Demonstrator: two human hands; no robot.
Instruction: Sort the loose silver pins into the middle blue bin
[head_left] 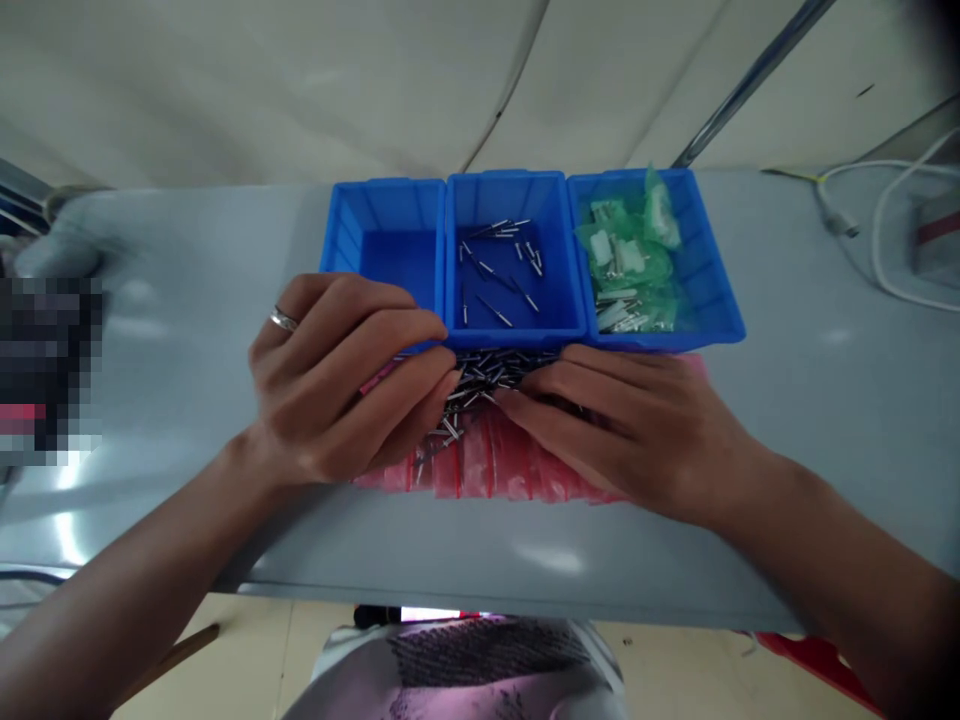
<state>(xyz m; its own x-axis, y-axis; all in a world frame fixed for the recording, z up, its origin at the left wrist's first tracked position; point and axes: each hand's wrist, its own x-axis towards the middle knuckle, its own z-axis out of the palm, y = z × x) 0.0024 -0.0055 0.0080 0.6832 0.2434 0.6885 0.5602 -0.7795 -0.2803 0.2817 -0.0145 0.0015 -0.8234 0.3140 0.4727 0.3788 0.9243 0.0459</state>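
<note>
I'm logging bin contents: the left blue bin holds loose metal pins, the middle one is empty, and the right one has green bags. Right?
Not quite: the head view shows the left bin empty and the middle bin holding the loose metal pins. The right bin does hold green bags.

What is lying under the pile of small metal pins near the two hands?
The metal pins lie on a pink plastic sheet spread on the grey table. Both hands cover the sheet's sides; its far edge is hidden.
</note>
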